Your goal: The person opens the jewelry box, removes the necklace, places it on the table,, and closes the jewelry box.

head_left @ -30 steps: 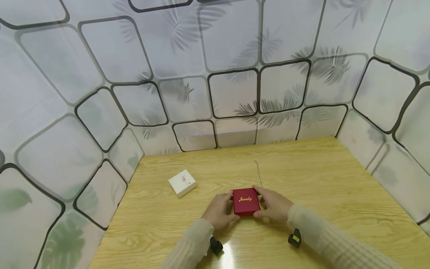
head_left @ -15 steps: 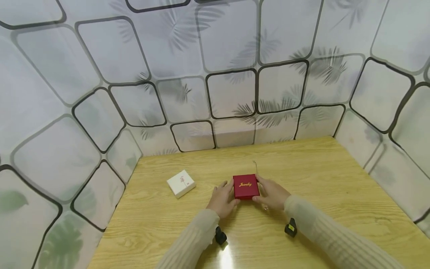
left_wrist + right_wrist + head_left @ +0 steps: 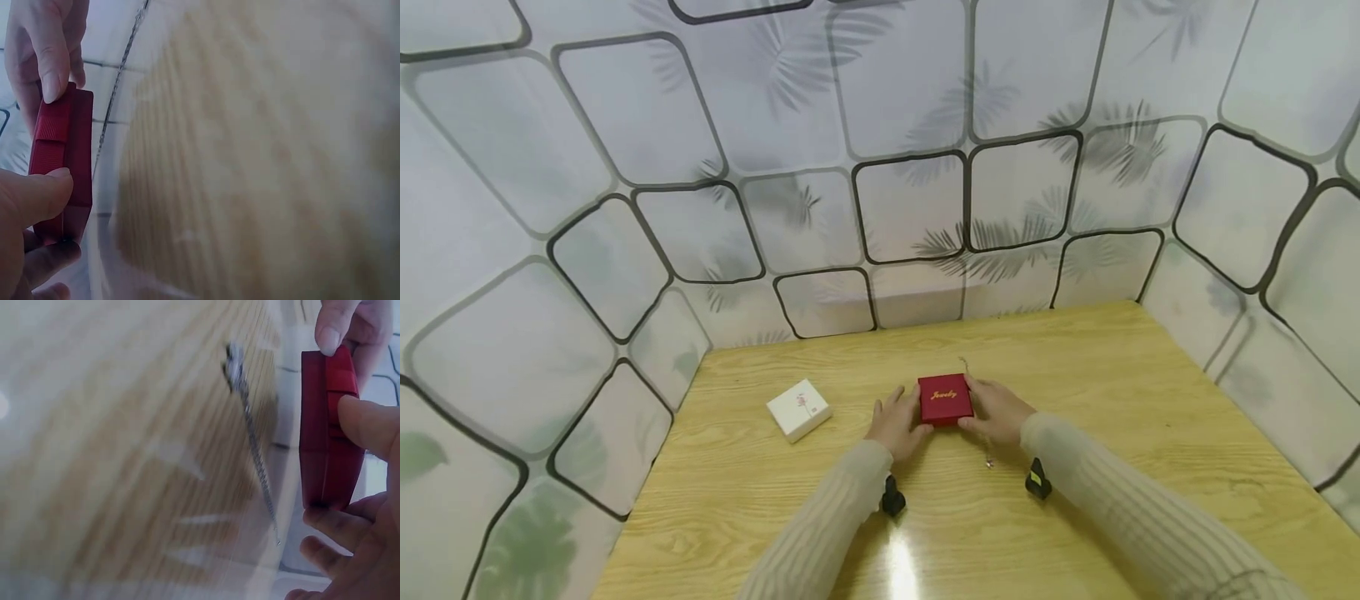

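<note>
A small red jewelry box with gold lettering on its lid is held between both hands over the table. My left hand grips its left side, thumb on the front face and fingers around the far side. My right hand grips the right side in the same manner. In the right wrist view a ribbed ribbon band runs along the box's front. Beneath the box a thin silver chain lies on the tabletop, a small pendant at its near end. The box and right hand hide its middle in the head view.
A white box with a red print sits on the wooden table to the left. Patterned cloth walls enclose the table at the back and both sides. Each wrist wears a small black camera.
Both hands have moved the red box away from the body, toward the back of the table. The chain's pendant end has come into sight below the right hand.
</note>
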Tool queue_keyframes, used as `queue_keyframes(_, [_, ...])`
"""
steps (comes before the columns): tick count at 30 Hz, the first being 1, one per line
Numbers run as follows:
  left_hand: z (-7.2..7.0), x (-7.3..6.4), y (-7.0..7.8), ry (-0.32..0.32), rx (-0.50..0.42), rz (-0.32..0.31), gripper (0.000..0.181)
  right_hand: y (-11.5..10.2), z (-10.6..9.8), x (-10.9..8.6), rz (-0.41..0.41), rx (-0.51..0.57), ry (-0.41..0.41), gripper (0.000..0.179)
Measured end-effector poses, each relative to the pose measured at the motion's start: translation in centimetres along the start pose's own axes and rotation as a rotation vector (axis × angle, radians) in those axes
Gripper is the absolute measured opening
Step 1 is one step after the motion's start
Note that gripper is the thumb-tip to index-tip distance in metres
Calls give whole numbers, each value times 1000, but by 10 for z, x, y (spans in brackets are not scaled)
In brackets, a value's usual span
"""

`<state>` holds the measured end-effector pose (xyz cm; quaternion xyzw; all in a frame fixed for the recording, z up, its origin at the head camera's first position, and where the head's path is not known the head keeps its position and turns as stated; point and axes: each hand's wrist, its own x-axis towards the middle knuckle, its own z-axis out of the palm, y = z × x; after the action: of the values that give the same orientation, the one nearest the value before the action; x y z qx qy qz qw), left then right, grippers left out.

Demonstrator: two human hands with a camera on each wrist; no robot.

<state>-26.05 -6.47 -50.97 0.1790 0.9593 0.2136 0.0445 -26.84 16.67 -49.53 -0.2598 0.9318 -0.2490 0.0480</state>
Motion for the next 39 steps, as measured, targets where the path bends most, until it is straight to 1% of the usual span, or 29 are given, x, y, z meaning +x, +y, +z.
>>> queue_keyframes(6, [0,17,-5,-22,-2,-35,77,9,2,13,8,1,2,85])
queue_keyframes(12, [-3,26,-4,-52,19,-53,77,18,3,21,15,4,-13,88])
queue_keyframes(18, [-5,29,-2,-61,27,-66,76,23,4,24,0,24,-35,90])
queue_keyframes(24, [-3,33,-4,-73,18,-68,76,22,2,24,36,45,-51,89])
queue_keyframes(29, [-1,35,-6,-65,11,-64,76,22,2,24,55,40,-62,90])
queue_keyframes(39, [0,36,-7,-62,0,-63,76,24,3,26,81,30,-80,89])
